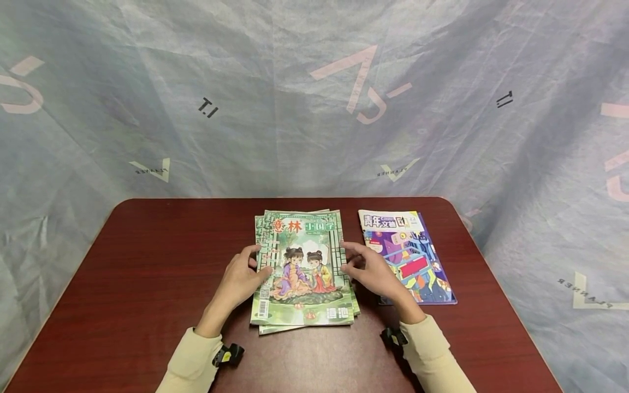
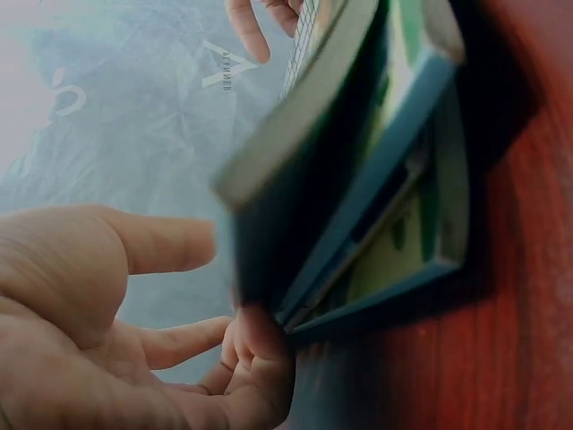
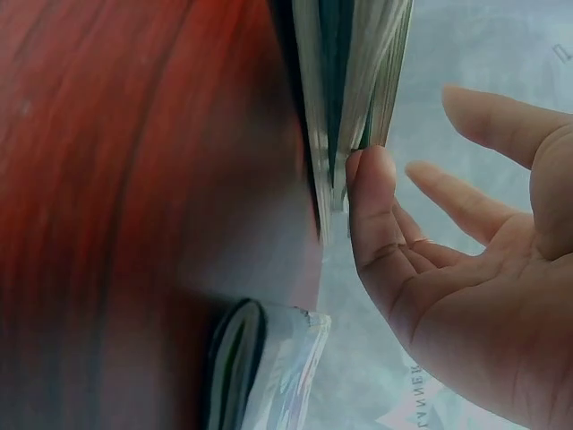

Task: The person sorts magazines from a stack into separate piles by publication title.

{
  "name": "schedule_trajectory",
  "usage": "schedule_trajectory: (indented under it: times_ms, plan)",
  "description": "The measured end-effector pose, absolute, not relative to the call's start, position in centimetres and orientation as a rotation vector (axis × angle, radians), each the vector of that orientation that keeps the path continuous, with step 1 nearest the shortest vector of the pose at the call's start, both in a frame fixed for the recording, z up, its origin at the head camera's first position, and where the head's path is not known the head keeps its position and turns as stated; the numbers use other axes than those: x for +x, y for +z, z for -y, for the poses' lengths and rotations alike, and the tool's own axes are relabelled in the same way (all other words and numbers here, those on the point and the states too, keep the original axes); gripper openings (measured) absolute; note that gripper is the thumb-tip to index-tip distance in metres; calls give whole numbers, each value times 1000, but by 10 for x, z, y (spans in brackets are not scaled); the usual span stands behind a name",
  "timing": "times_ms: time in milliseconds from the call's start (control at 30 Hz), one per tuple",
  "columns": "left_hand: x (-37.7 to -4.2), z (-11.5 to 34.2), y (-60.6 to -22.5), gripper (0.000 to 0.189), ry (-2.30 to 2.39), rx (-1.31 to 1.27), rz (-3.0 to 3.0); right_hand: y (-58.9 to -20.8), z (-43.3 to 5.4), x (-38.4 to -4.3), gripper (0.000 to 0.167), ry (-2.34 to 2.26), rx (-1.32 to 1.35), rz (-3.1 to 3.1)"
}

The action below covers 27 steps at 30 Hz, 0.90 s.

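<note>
Several magazines lie in a skewed stack, a green magazine (image 1: 304, 295) with two cartoon children on its cover uppermost. My left hand (image 1: 243, 278) is at its left edge, the thumb over the cover's margin and the fingers at the spine. In the left wrist view the spine side of the top magazine (image 2: 228, 206) stands raised, with a dark gap above the lower magazines (image 2: 394, 170). On the opposite edge, my right hand (image 1: 371, 270) touches the pages with a fingertip; the right wrist view shows its thumb (image 3: 488, 121) apart from the cover.
A purple magazine (image 1: 417, 267) lies to the right of the stack, partly behind my right hand. Everything rests on a dark red wooden table (image 1: 147, 284). A grey printed curtain (image 1: 275, 109) hangs behind and at both sides.
</note>
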State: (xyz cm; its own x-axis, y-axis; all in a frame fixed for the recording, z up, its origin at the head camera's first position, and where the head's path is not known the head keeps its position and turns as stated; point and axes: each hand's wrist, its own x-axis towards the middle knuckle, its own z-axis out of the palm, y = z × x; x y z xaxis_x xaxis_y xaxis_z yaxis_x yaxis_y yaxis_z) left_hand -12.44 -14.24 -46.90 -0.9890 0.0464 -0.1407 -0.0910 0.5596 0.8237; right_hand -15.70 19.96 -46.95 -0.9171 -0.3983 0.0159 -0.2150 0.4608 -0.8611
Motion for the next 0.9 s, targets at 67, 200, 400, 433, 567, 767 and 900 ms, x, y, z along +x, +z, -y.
schedule_trajectory:
  times_ms: [67, 200, 400, 433, 567, 767, 900]
  plan:
    - [-124, 143, -468, 67, 1434, -39, -2621, -469, -199, -157, 55, -1481, -539, -2490]
    - [-123, 143, -466, 67, 1487, -49, -2575, -469, -200, -159, 56, -1564, -529, -2410]
    - [-123, 142, -463, 64, 1529, -61, -2530, -471, -201, -159, 57, -1605, -521, -2363]
    - [-123, 142, -462, 64, 1533, -60, -2527, -471, -201, -159, 57, -1617, -522, -2359]
    - [-123, 143, -462, 63, 1526, -55, -2522, -470, -201, -158, 56, -1678, -519, -2329]
    - [-125, 144, -463, 66, 1517, -59, -2530, -470, -197, -156, 51, -1704, -464, -2258]
    - [-125, 145, -462, 67, 1511, -66, -2520, -470, -195, -154, 48, -1666, -406, -2265]
